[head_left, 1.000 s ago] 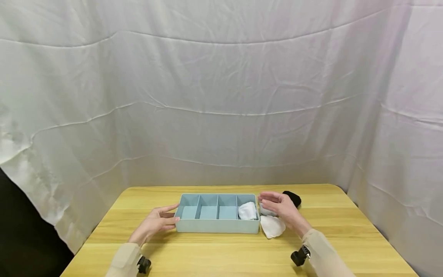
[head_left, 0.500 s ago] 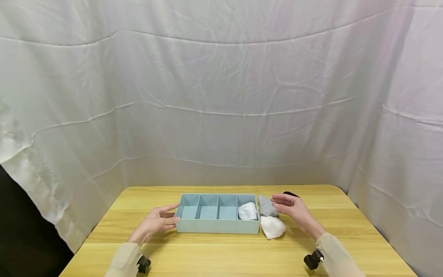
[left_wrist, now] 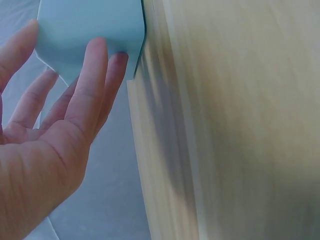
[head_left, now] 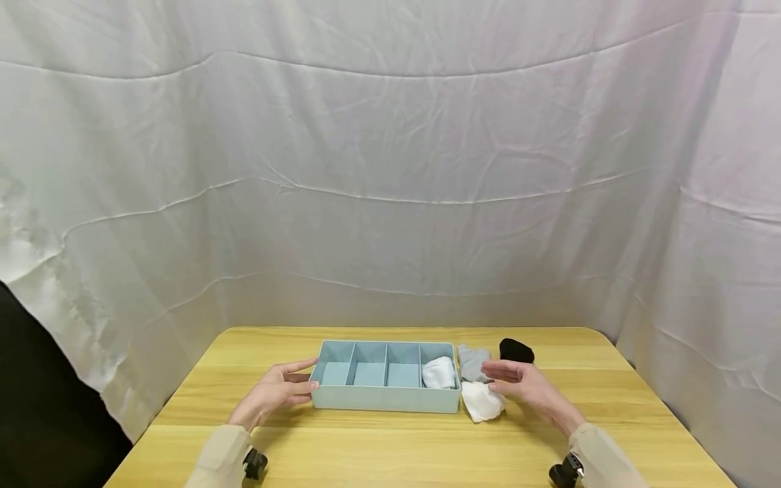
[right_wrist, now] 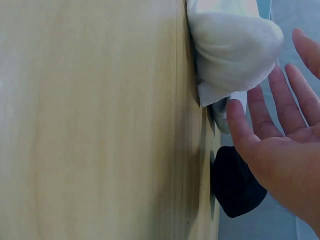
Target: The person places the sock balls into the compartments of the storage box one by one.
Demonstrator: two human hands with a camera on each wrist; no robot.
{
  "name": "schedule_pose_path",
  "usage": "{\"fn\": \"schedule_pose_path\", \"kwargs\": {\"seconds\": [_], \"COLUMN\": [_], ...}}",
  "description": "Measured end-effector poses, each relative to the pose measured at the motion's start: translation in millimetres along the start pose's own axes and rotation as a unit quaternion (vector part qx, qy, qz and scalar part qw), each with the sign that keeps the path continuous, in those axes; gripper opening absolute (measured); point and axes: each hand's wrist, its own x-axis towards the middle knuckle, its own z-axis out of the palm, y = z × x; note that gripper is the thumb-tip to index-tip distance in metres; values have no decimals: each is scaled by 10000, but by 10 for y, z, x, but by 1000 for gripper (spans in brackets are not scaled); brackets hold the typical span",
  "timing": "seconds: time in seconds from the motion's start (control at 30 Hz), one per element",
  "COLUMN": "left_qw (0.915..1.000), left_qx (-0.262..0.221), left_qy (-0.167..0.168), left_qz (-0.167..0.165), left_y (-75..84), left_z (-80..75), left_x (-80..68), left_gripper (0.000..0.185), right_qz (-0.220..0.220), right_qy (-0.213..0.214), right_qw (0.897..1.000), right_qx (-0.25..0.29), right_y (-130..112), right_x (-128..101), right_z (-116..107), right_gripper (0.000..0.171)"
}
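A light blue divided tray (head_left: pixel 381 404) sits mid-table with a white rolled sock (head_left: pixel 438 373) in its rightmost compartment. My left hand (head_left: pixel 282 389) rests with straight fingers against the tray's left end (left_wrist: pixel 90 35). Right of the tray lie a white sock (head_left: pixel 481 401) (right_wrist: pixel 232 42), a grey sock (head_left: pixel 472 360) behind it and a black sock (head_left: pixel 516 350) (right_wrist: pixel 235 185) further back. My right hand (head_left: pixel 518 381) hovers open just right of the white and grey socks, palm toward them, holding nothing.
The wooden table (head_left: pixel 390 447) is backed and flanked by a white cloth curtain (head_left: pixel 390 169). The tray's other three compartments hold nothing. Small black camera mounts sit at both wrists (head_left: pixel 254 463).
My right hand has drawn back to the right and toward me, away from the tray, uncovering the grey and black socks. The left hand has stayed against the tray.
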Motion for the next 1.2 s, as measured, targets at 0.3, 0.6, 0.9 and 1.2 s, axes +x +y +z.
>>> {"fn": "schedule_pose_path", "kwargs": {"seconds": [0.3, 0.6, 0.9, 1.2], "left_qw": [9999, 9998, 9995, 9992], "left_qx": [-137, -165, -274, -383], "left_qy": [-32, -64, -15, -60], "left_qz": [-63, -71, -135, -56], "left_y": [-21, 1, -39, -22], "left_z": [4, -4, -7, -9], "left_x": [3, 5, -51, -13], "left_gripper": [74, 75, 76, 77], "right_qz": [46, 36, 10, 114], "right_qy": [-608, -854, -834, -394], "right_qw": [9974, 9948, 9936, 9979], "right_qx": [-374, -561, -767, -508], "right_y": [89, 112, 118, 113], "right_x": [-22, -19, 12, 45], "right_z": [-1, -16, 27, 15], "right_gripper": [58, 64, 55, 52]}}
